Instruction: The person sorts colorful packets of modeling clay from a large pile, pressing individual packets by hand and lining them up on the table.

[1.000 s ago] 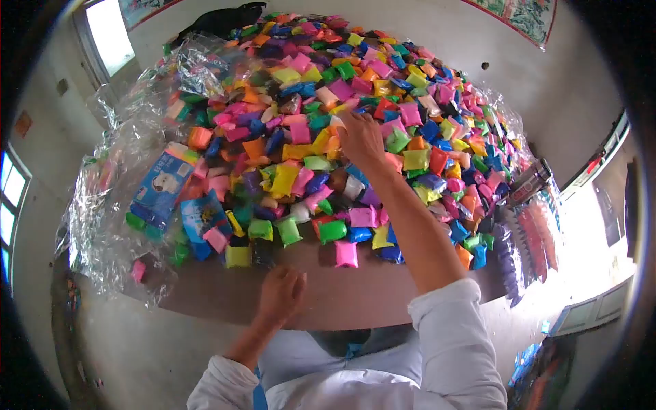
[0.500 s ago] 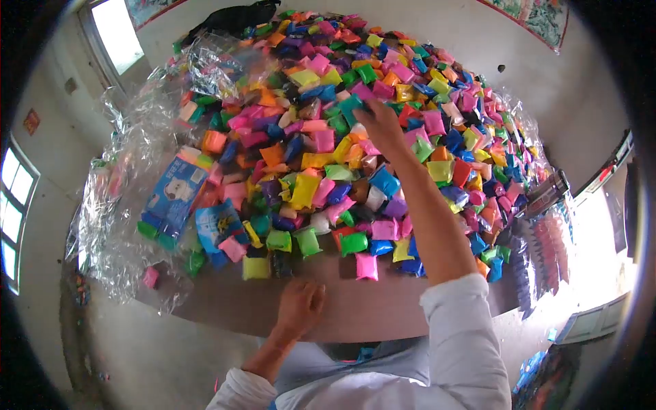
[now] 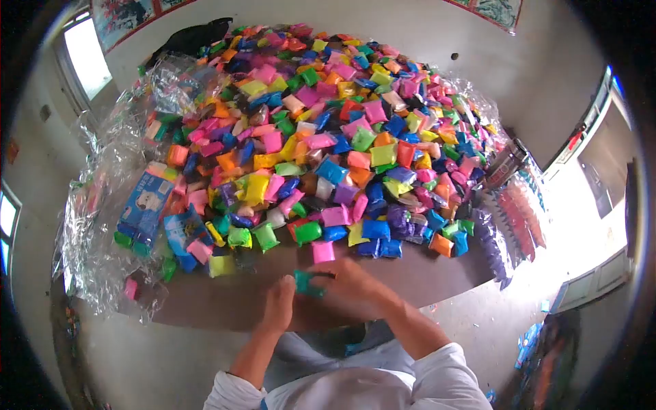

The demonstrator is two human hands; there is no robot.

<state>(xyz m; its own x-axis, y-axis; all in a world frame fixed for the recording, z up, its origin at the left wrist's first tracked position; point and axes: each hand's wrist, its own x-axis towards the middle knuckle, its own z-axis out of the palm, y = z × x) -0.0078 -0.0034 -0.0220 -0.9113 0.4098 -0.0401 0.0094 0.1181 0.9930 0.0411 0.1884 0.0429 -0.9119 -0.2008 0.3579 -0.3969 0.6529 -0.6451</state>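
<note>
Just above the table's front edge, a small teal packet hangs between my two hands. My right hand, somewhat blurred, pinches it from the right. A dark strip shows beside those fingers, too smeared to name. At the packet's left edge is my left hand, upright with its fingers curled in; anything inside them is hidden. Beyond the hands, a pink packet lies at the near rim of a big heap of small coloured packets. A yellow packet sits at the rim further left.
Crumpled clear plastic covers the table's left side. Near it lie a blue printed pack and a blue printed bag. On the right stand a dark can-like cylinder and bags of purple and red packets. The brown tabletop curves in front.
My right hand has come back from the heap towards my body, bringing a teal packet beside my left hand. The left hand has turned more upright. The camera view has shifted.
</note>
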